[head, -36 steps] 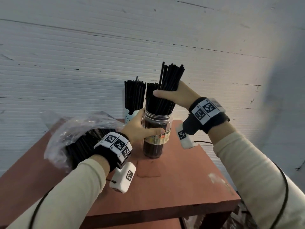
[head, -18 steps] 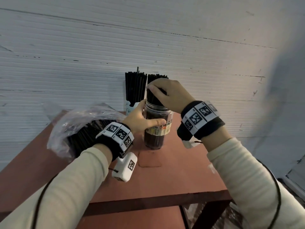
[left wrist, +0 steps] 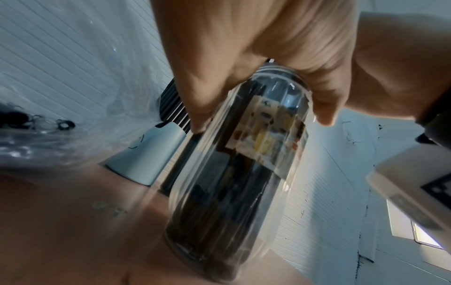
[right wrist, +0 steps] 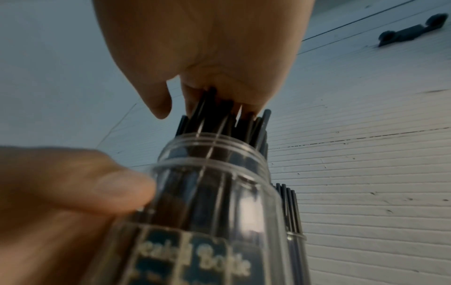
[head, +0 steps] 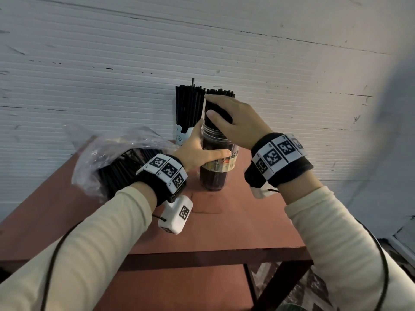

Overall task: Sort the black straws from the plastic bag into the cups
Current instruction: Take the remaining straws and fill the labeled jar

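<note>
Straws (head: pixel 219 108) half-hidden under right hand (head: pixel 235 122), blurred

A table (head: pixel 224 230) stands against a wall (head: pixel 112 63) that rises behind it. Near the table's far edge a jar (head: pixel 213 176) stands upright, with a bundle of straws (head: pixel 219 110) standing in it and rising above its rim. Just behind and to the left of the jar, beside the wall, stands a cup (head: pixel 182 136), also holding upright straws (head: pixel 188 106). To the left of both, a plastic bag (head: pixel 107 158) lies on the table with more straws inside. The left hand (head: pixel 197 151) wraps around the jar from its left side; the right hand (head: pixel 233 122) sits over the top of the jar's straws, above the left hand.
</note>
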`<state>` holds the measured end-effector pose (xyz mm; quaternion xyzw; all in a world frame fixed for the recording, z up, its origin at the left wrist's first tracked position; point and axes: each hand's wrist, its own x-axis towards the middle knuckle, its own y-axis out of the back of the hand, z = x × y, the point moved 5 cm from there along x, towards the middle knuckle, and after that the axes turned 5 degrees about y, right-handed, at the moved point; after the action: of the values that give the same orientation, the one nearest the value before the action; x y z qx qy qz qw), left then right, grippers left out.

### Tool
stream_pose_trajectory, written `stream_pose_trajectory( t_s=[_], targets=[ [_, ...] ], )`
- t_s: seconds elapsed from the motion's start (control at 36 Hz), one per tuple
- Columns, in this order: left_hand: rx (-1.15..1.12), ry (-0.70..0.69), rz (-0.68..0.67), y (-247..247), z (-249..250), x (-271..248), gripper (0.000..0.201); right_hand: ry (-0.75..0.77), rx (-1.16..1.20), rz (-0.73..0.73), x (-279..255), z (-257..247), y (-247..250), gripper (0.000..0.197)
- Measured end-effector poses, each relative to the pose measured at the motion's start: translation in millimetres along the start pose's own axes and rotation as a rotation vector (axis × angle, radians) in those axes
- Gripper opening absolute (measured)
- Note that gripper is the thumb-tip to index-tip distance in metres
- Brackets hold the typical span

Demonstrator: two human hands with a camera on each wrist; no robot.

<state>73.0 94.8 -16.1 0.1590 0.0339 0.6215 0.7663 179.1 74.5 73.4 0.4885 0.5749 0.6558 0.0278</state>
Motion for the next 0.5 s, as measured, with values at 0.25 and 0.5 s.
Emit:
stream_pose_trajectory(
  t_s=[0.25,0.5],
  targets=[
    [0.283,-0.002,0.229,44,7,-36,0.079,0.061,0.117,0.353,-4,-36,9,0.024],
    [0.363,-0.120,0.561,125,28,-93,0.022,-0.117,0.264,-0.084,9,-76,-71,0.021]
  ],
)
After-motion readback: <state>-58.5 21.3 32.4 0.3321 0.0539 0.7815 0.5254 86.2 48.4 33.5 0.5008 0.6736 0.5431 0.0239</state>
